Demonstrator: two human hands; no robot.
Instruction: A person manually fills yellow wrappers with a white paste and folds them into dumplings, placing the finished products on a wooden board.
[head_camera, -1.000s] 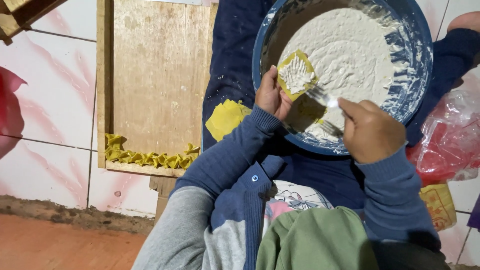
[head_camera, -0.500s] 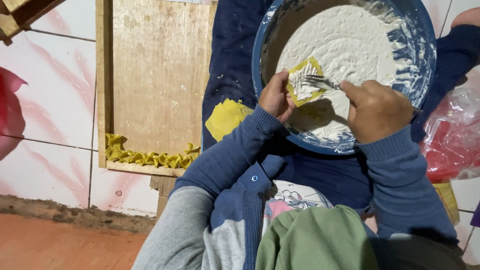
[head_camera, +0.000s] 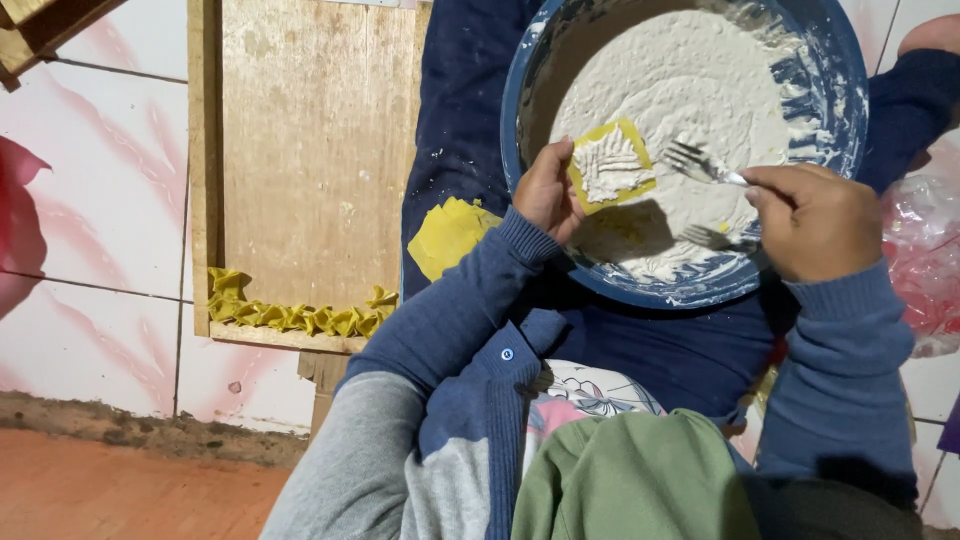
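Holding a yellow wrapper (head_camera: 612, 165) in the left hand (head_camera: 547, 192), right hand (head_camera: 815, 220) grip closed on a fork (head_camera: 700, 163).

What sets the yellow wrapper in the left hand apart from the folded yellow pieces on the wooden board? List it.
The yellow wrapper lies open and flat; the folded yellow pieces are crimped shut. The wrapper carries a dab of white filling in plain view; the pieces show none. The left hand holds the wrapper; the pieces sit in a row on the wooden board. Both are yellow.

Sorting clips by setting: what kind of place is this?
Probably a home food-making spot on a tiled floor: a blue bowl of white filling, folded yellow dumplings lined on a wooden board.
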